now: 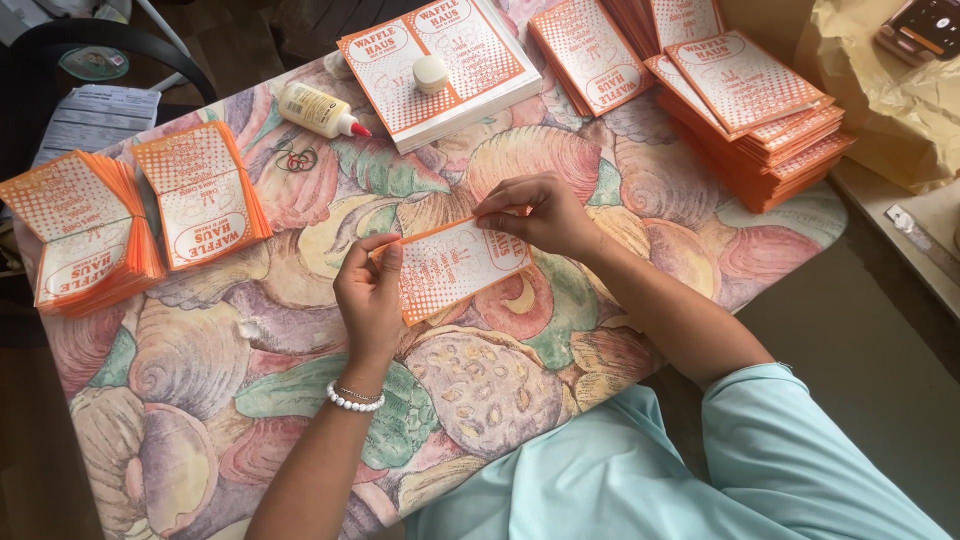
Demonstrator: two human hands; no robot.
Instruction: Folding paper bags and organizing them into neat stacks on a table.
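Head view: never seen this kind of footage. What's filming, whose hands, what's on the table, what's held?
One camera, worn on a person's head, looks down at their own two bare hands. No robot is involved. The left hand and right hand together hold an orange-and-white printed paper sleeve by its upper edge, above a table covered in a seashell-pattern cloth. Around it lie stacks of the same sleeves: folded ones at left, flat ones at top and right. A glue bottle lies near the top stack, and a small white cap sits on that stack.
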